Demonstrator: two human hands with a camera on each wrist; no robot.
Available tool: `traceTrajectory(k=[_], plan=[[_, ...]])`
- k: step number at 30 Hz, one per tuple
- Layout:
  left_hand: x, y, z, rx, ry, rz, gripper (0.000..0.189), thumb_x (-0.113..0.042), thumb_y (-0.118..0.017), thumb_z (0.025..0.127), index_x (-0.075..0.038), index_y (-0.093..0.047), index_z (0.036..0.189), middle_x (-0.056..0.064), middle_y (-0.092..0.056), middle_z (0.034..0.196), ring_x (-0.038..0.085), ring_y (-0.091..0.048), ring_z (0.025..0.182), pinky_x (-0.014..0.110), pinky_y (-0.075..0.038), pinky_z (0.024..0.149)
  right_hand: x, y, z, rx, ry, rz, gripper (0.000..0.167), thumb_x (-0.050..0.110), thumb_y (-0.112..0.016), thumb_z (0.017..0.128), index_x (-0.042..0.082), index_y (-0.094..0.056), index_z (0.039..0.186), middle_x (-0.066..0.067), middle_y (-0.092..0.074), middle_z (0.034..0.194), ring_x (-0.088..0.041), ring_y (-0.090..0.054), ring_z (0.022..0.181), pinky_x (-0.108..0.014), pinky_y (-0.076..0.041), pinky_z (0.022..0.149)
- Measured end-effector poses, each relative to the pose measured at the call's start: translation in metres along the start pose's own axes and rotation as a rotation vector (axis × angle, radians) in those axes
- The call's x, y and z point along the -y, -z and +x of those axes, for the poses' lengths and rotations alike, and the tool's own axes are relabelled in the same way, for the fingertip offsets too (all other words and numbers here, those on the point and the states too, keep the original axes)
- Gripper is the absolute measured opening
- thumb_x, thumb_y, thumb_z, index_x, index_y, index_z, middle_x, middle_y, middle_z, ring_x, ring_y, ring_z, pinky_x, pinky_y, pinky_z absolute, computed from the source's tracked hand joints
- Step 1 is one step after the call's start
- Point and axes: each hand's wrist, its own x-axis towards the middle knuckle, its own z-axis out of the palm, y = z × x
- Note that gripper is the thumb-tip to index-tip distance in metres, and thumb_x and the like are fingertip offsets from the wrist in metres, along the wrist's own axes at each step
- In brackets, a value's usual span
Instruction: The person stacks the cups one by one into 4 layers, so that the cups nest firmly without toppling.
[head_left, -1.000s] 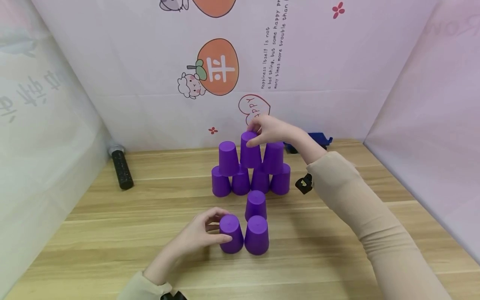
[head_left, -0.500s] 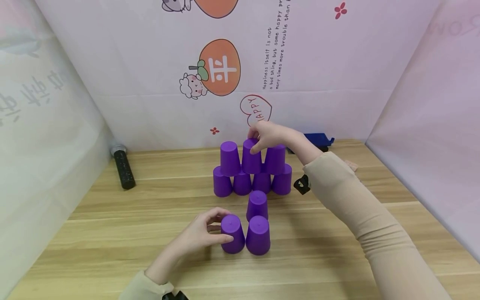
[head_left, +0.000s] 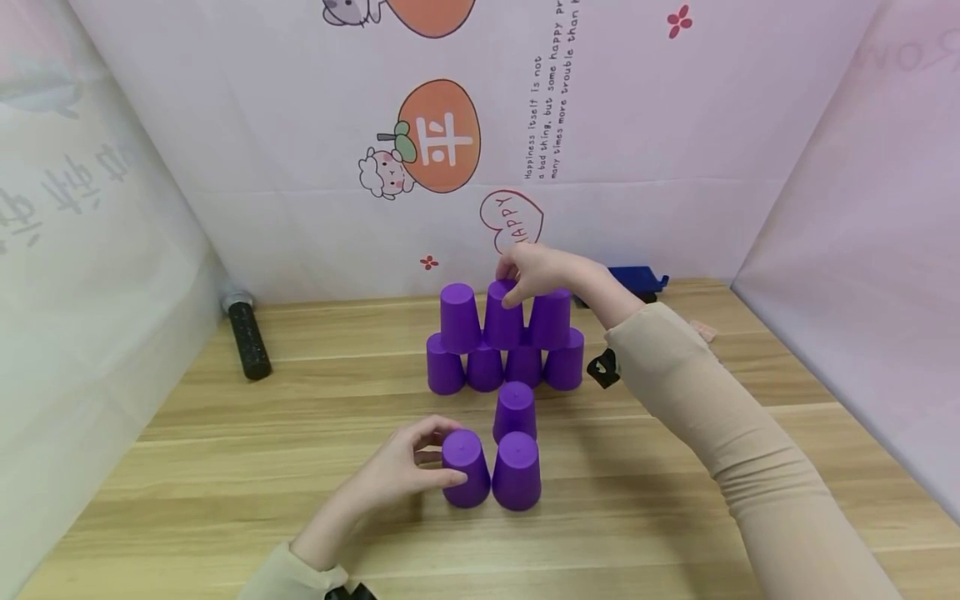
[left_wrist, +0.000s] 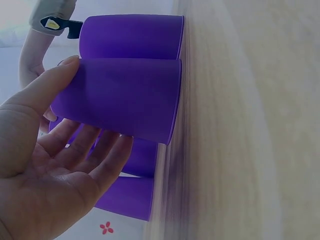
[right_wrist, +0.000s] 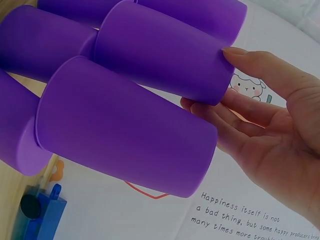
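My right hand [head_left: 551,271] pinches the middle purple cup [head_left: 504,321] of an upper row near its top, thumb on one side and fingers on the other. This upside-down cup stands between a left upper cup [head_left: 460,318] and a right upper cup [head_left: 550,321]. Several upside-down cups form the row beneath, such as the leftmost lower cup [head_left: 445,367]. Nearer the front, my left hand [head_left: 397,467] holds the front-left purple cup [left_wrist: 120,97] between thumb and fingers. Beside it stands a front-right cup [head_left: 517,475], with another single cup [head_left: 515,412] just behind.
A black microphone [head_left: 249,337] lies at the left on the wooden table [head_left: 300,433]. A blue object [head_left: 633,281] lies behind my right forearm, against the printed cloth backdrop [head_left: 637,150]. White cloth walls border both sides.
My right hand has come down with the middle cup, which now sits level with its neighbours on the lower row. The left hand keeps its place; the last half second shows almost no motion.
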Motion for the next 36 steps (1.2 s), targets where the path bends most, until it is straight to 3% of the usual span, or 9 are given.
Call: traceTrajectory(k=[7, 12, 18, 22, 28, 36], plan=[[0.002, 0.0, 0.0, 0.003, 0.0, -0.013, 0.049, -0.016, -0.078, 0.076, -0.004, -0.056, 0.119, 0.013, -0.062, 0.116, 0.022, -0.06, 0.106, 0.025, -0.051, 0.094, -0.002, 0.0, 0.0, 0.007, 0.004, 0.002, 0.043, 0.01, -0.07, 0.08, -0.008, -0.057, 0.117, -0.023, -0.061, 0.12, -0.034, -0.056, 0.116, -0.041, -0.047, 0.1], [0.003, 0.0, -0.001, -0.005, -0.003, -0.026, 0.048, -0.015, -0.077, 0.077, -0.004, -0.056, 0.12, 0.014, -0.062, 0.116, 0.023, -0.06, 0.106, 0.028, -0.051, 0.095, -0.003, 0.0, -0.002, 0.0, 0.01, 0.011, 0.053, 0.014, -0.071, 0.081, -0.009, -0.052, 0.125, -0.024, -0.057, 0.127, -0.035, -0.053, 0.12, -0.042, -0.045, 0.103], [0.0, 0.001, -0.002, -0.052, 0.028, -0.029, 0.048, -0.019, -0.076, 0.078, -0.007, -0.056, 0.12, 0.011, -0.062, 0.115, 0.022, -0.06, 0.106, 0.03, -0.051, 0.095, -0.006, 0.002, -0.013, -0.1, 0.039, 0.035, 0.061, 0.02, -0.07, 0.083, -0.004, -0.045, 0.133, -0.023, -0.05, 0.135, -0.036, -0.046, 0.127, -0.045, -0.038, 0.109], [-0.002, 0.004, -0.001, -0.106, 0.054, -0.029, 0.046, -0.02, -0.077, 0.078, -0.011, -0.057, 0.119, 0.008, -0.062, 0.114, 0.022, -0.06, 0.106, 0.027, -0.052, 0.093, -0.01, 0.002, -0.028, -0.201, 0.092, 0.102, 0.062, 0.022, -0.068, 0.085, -0.001, -0.043, 0.136, -0.019, -0.047, 0.14, -0.034, -0.041, 0.132, -0.047, -0.033, 0.112], [-0.005, 0.011, 0.0, -0.185, 0.014, -0.01, 0.044, -0.018, -0.075, 0.08, -0.009, -0.058, 0.119, 0.012, -0.062, 0.114, 0.023, -0.062, 0.102, 0.027, -0.054, 0.089, -0.019, -0.005, -0.058, -0.32, 0.128, 0.289, 0.056, 0.021, -0.064, 0.089, 0.005, -0.042, 0.138, -0.013, -0.044, 0.144, -0.029, -0.036, 0.136, -0.046, -0.028, 0.116], [-0.027, 0.031, 0.006, -0.298, -0.046, 0.026, 0.042, -0.016, -0.075, 0.079, -0.008, -0.059, 0.117, 0.012, -0.062, 0.111, 0.022, -0.061, 0.102, 0.031, -0.054, 0.091, -0.032, -0.037, -0.103, -0.429, 0.095, 0.472, 0.05, 0.021, -0.059, 0.093, 0.004, -0.042, 0.136, -0.015, -0.046, 0.141, -0.032, -0.043, 0.131, -0.048, -0.039, 0.108]])
